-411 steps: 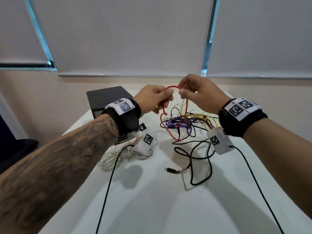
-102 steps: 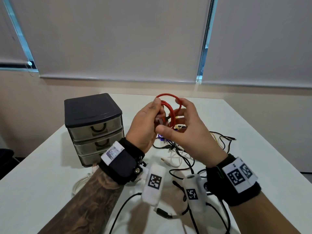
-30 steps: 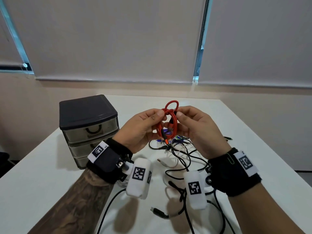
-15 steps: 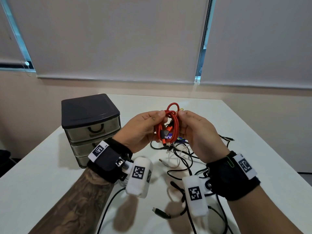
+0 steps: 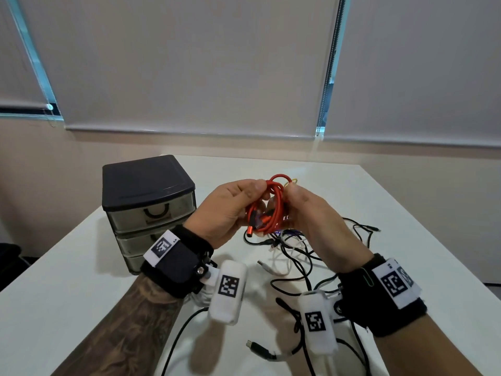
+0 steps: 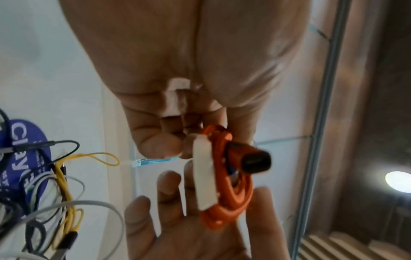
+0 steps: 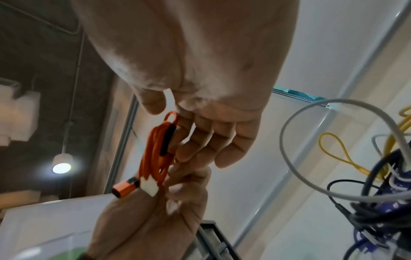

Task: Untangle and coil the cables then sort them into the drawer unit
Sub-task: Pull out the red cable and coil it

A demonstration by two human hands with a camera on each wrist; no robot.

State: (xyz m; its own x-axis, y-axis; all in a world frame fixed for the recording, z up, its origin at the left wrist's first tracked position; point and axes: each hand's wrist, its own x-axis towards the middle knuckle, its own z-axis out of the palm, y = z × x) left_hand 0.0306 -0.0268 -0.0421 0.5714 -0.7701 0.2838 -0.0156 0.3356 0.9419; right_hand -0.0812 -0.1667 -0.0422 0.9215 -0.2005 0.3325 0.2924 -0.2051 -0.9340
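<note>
left hand [image 5: 227,210]: pinching the coiled red cable [image 5: 272,207] up top
right hand [image 5: 311,215]: fingers curled on the same coil
red cable: held above the worktop [image 5: 67,280], right of drawer unit [image 5: 149,204]
loose cables [image 5: 295,256]: tangled below the hands

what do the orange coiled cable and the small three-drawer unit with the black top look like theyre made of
Orange coiled cable: looks like a matte rubbery or woven jacket, too blurred to tell which; its orange plug has a metallic sheen, likely anodised metal. Small three-drawer unit: apparently plastic, with an opaque, slightly glossy black top and smoky see-through drawer fronts.
</note>
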